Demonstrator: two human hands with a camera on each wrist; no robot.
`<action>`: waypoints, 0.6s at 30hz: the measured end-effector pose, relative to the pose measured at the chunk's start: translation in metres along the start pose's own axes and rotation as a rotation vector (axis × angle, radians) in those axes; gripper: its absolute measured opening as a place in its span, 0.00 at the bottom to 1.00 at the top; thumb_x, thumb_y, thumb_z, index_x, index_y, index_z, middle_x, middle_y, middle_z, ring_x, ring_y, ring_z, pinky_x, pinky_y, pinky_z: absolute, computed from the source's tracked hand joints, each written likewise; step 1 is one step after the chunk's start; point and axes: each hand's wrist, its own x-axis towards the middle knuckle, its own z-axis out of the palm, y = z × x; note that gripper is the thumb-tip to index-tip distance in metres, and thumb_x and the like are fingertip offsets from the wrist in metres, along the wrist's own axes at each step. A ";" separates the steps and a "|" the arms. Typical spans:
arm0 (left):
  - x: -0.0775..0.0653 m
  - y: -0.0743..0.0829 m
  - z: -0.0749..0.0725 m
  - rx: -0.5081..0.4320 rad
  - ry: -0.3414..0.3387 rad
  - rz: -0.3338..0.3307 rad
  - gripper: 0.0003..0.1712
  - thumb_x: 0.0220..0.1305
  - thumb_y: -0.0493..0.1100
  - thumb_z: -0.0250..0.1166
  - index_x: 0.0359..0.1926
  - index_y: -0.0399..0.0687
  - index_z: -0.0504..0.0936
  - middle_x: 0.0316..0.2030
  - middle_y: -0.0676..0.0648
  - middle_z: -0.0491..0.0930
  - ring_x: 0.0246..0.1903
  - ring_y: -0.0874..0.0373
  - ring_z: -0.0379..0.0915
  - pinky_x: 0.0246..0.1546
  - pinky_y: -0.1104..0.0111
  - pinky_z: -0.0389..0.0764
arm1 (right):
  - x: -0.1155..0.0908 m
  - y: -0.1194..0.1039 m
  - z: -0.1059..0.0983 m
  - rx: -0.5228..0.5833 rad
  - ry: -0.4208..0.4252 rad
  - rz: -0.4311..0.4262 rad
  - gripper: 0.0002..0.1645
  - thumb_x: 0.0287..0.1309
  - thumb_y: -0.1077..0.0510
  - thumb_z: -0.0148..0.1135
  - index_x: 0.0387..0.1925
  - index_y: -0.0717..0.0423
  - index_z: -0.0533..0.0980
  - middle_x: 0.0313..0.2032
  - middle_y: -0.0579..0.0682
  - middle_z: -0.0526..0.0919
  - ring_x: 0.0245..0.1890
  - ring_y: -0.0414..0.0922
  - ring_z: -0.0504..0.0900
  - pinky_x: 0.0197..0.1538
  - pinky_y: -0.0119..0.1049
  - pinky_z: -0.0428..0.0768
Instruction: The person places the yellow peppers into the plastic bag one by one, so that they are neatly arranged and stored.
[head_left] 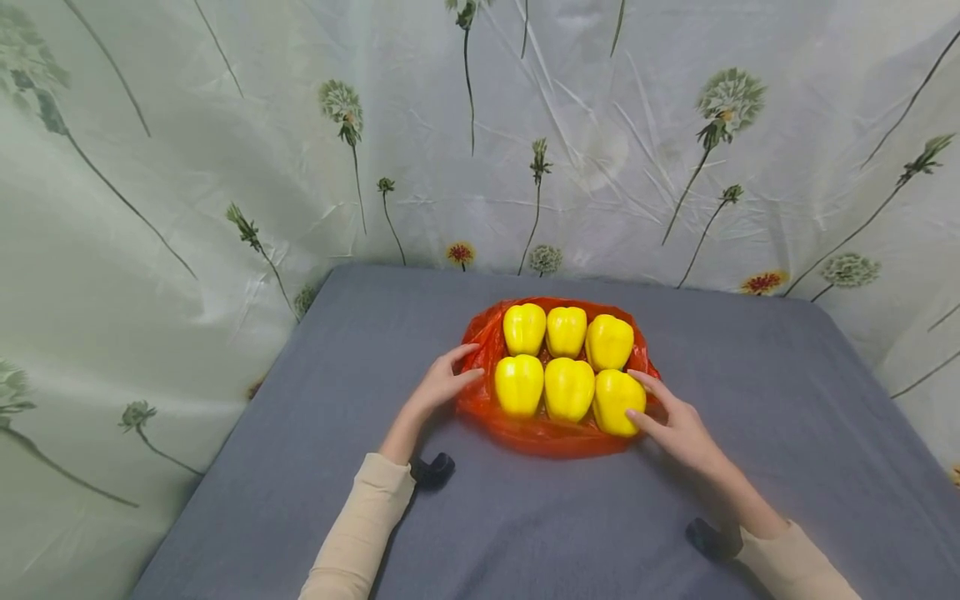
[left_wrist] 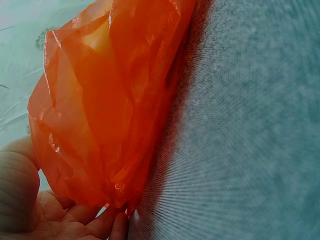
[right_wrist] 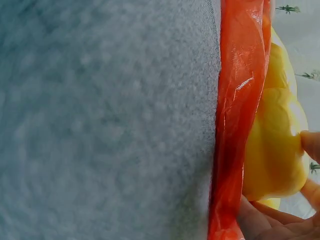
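Observation:
Several yellow bell peppers [head_left: 569, 389] stand in two rows inside an opened red plastic bag [head_left: 551, 442]. My right hand [head_left: 686, 429] holds the front right pepper [head_left: 615, 402], with fingers and thumb on its right side. In the right wrist view, the same pepper [right_wrist: 275, 150] shows between the thumb and the fingers, some of which lie low by the bag's edge. At the bag's left side is my left hand [head_left: 438, 385], its thumb and fingers spread and touching the plastic. The left wrist view shows the bag's wall [left_wrist: 100, 125] bulging beside the loosely extended fingers.
The bag lies on a table covered with grey cloth [head_left: 360, 358]. Behind and to the left hangs a pale curtain [head_left: 420, 125] with a dandelion print. A dark strap [head_left: 435, 471] is worn at the left wrist, another dark strap [head_left: 708, 540] at the right.

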 end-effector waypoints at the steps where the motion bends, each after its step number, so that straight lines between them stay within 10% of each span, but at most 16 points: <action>1: 0.000 0.000 0.000 -0.004 -0.002 -0.001 0.31 0.61 0.45 0.61 0.65 0.45 0.66 0.65 0.40 0.67 0.63 0.45 0.64 0.64 0.52 0.69 | 0.000 -0.001 0.000 -0.008 -0.002 -0.003 0.38 0.61 0.48 0.57 0.69 0.48 0.56 0.63 0.63 0.69 0.53 0.59 0.78 0.51 0.50 0.80; 18: 0.002 0.004 -0.014 0.117 -0.017 0.056 0.42 0.60 0.46 0.62 0.71 0.45 0.54 0.68 0.38 0.58 0.65 0.42 0.60 0.64 0.50 0.68 | 0.003 -0.012 -0.013 -0.070 -0.046 0.058 0.42 0.65 0.45 0.50 0.72 0.57 0.48 0.66 0.68 0.61 0.62 0.64 0.66 0.60 0.62 0.69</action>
